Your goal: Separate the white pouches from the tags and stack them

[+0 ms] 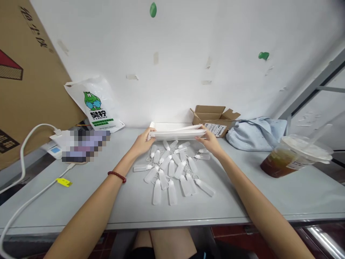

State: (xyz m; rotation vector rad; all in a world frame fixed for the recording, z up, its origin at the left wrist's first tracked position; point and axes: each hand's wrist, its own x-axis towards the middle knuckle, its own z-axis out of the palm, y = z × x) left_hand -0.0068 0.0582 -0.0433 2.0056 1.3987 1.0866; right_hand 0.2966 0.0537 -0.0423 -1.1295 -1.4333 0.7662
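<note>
Left hand: the left hand (142,142) grips the left end of a flat white bag (176,134), fingers curled under its edge and thumb on top; a red bead bracelet (116,176) sits on that wrist
Right hand: the right hand (209,140) pinches the bag's right end, fingers closed on it
White bag: held level between both hands, just above the far part of the table (81,201), near the wall
Bottles: a heap of small clear squeeze bottles (172,169) lies on the table directly below and in front of the bag; none is touched
Right side: an open cardboard box (214,117) behind the right hand; a pale blue cloth bag (256,133) beside it; an iced drink cup (293,156) nearer the edge
Left side: a printed plastic bag (94,104) against the wall; a white cable (29,201) with a yellow tag (64,182)
</note>
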